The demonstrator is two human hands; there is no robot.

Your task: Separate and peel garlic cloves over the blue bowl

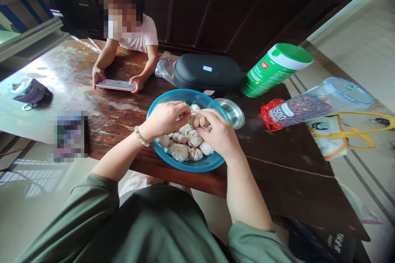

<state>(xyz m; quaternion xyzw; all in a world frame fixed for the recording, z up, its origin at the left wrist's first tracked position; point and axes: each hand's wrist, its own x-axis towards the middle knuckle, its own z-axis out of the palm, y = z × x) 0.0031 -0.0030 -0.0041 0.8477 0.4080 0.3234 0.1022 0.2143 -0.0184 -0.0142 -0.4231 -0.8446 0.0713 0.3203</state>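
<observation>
A blue plastic bowl point(197, 168) with several garlic bulbs point(179, 152) in it stands at the table's front edge. Above the bulbs, my right hand point(219, 131) grips a partly peeled garlic bulb point(198, 121) with its cloves showing. My left hand point(168, 118), with a beaded bracelet at the wrist, comes in from the left, its fingers pinched at the bulb's upper left side. Whatever lies between the left fingertips is too small to tell. Right behind the bowl is a small metal dish point(236, 113).
On the wooden table point(123, 131) are a black case point(206, 72), a green canister point(274, 70), a clear jar point(324, 100) and a small pouch point(29, 90). Across it, a person point(148, 35) holds a phone point(115, 85). A bag point(330, 135) is at the right.
</observation>
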